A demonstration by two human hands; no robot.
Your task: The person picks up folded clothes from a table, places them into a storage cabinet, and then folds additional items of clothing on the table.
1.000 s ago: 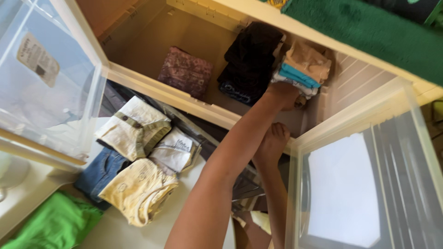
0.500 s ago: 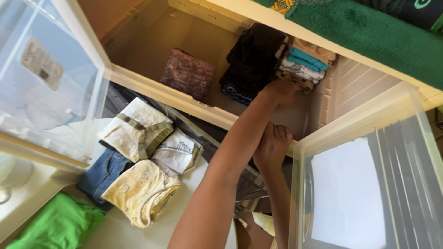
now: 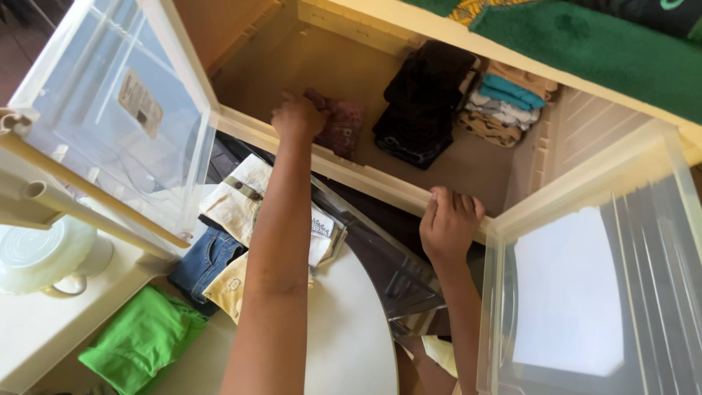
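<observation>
My left hand [image 3: 296, 117] reaches into a beige plastic storage box [image 3: 365, 183] and closes on the near corner of a maroon folded cloth [image 3: 344, 128] lying on the box floor. My right hand [image 3: 447, 228] grips the box's front rim, fingers curled over the edge. To the right of the maroon cloth, inside the box, stands a stack of black folded clothes [image 3: 420, 102]. Beside that stack is a pile of teal, white and tan folded pieces [image 3: 504, 106].
Clear hinged lid panels stand open at the left [image 3: 110, 117] and right [image 3: 585, 292]. Folded cream cloth [image 3: 234, 197], jeans [image 3: 205, 260] and a green garment [image 3: 142, 340] lie below the box by a white round surface [image 3: 351, 336]. A green towel [image 3: 599, 58] lies behind.
My left hand has left the coloured pile on the right and moved across the box to the maroon cloth. My right hand has stayed on the rim.
</observation>
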